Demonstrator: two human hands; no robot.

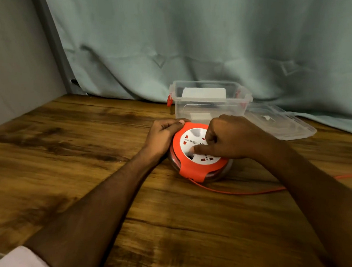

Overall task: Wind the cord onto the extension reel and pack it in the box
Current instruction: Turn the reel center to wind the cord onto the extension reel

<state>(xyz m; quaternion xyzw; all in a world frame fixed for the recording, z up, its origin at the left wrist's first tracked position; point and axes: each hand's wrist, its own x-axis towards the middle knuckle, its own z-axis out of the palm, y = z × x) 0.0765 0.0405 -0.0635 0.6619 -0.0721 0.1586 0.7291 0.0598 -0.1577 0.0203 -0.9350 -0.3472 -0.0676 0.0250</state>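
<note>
Orange-and-white reel (199, 152), left hand (162, 134) gripping rim, right hand (231, 138) fingers curled on hub

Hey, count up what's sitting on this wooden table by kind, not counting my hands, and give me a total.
Extension reel: 1
Orange cord: 1
Clear box: 1
Clear lid: 1
Total: 4
</note>
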